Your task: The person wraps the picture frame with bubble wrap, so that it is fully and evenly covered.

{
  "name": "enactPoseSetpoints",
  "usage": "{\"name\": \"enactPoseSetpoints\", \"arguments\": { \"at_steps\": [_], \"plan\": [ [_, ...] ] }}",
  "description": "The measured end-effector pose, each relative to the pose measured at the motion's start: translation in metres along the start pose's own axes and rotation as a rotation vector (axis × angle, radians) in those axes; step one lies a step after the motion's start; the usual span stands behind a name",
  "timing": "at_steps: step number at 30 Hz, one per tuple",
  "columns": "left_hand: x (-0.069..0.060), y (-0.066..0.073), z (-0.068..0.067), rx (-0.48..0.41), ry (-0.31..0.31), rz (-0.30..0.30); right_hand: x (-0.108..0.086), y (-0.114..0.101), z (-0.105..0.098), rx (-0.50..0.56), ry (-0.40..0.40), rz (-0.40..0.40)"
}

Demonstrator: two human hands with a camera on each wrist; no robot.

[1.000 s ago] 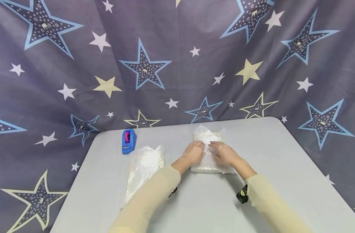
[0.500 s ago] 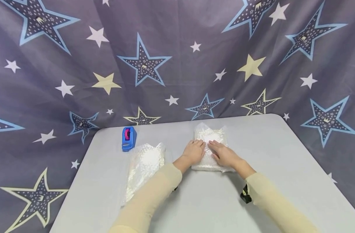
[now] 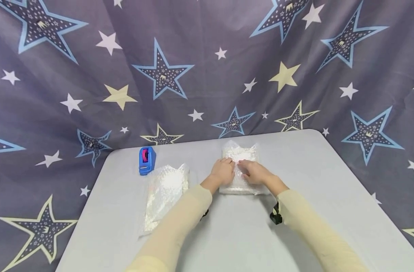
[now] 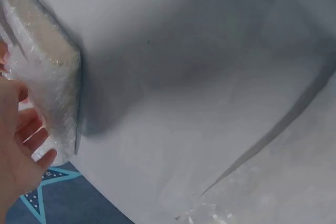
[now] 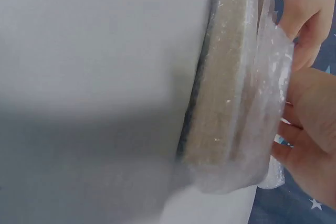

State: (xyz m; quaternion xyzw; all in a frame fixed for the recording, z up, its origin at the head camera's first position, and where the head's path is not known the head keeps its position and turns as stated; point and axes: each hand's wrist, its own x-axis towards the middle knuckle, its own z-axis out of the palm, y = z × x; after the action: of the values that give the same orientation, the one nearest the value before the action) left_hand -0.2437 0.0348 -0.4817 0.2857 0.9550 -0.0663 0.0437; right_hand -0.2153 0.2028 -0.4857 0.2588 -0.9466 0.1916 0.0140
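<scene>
A flat, boxy packet wrapped in bubble wrap point(image 3: 240, 153) lies toward the back of the table. Its pale brownish side shows through the wrap point(image 5: 218, 103) in the right wrist view. My left hand point(image 3: 223, 172) rests on the left half of the packet, fingers loosely bent over the top. On the right half, my right hand point(image 3: 257, 173) touches the film with its fingers relaxed and slightly arched. The left wrist view shows the left hand point(image 4: 21, 140) with fingers spread against the wrap. Neither hand grips the packet.
A second bubble-wrapped packet point(image 3: 166, 190) lies at the left, partly behind the left sleeve. A blue tape dispenser point(image 3: 147, 160) with a pink core stands at the table's back left. Behind the table point(image 3: 329, 196) hangs a star-patterned curtain point(image 3: 193, 30).
The right hand's fingers were lowered flat onto the wrap half a second ago and now arch up a little. The left hand stays on the packet. The head view has shifted slightly.
</scene>
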Motion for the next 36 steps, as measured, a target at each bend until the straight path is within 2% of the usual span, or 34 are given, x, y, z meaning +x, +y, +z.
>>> {"name": "enactPoseSetpoints", "arguments": {
  "at_steps": [5,8,12,16,20,26,30,34,36],
  "plan": [
    [-0.004,0.0,0.0,-0.029,0.05,-0.027,0.004,0.001,-0.004,-0.042,0.024,-0.001],
    [-0.005,-0.002,0.002,-0.1,0.09,-0.048,0.003,0.004,-0.005,-0.063,0.063,0.025],
    [-0.006,-0.01,0.005,-0.206,0.098,-0.069,0.0,0.01,-0.003,-0.062,0.079,0.035],
    [-0.006,-0.018,0.01,-0.272,0.091,-0.052,-0.001,0.015,0.003,-0.043,0.07,0.009],
    [-0.007,-0.019,0.02,-0.294,0.138,-0.042,-0.002,0.016,0.01,-0.017,0.092,0.003],
    [-0.014,-0.013,0.036,-0.29,0.193,-0.057,-0.009,0.011,0.017,-0.044,0.116,-0.02],
    [-0.014,-0.012,0.035,-0.264,0.185,-0.066,-0.01,0.01,0.019,-0.045,0.094,0.009],
    [-0.009,-0.014,0.025,-0.246,0.142,-0.081,-0.005,0.012,0.012,-0.025,0.073,0.023],
    [-0.006,-0.014,0.018,-0.268,0.116,-0.102,-0.003,0.013,0.009,-0.007,0.089,0.012]
  ]
}}
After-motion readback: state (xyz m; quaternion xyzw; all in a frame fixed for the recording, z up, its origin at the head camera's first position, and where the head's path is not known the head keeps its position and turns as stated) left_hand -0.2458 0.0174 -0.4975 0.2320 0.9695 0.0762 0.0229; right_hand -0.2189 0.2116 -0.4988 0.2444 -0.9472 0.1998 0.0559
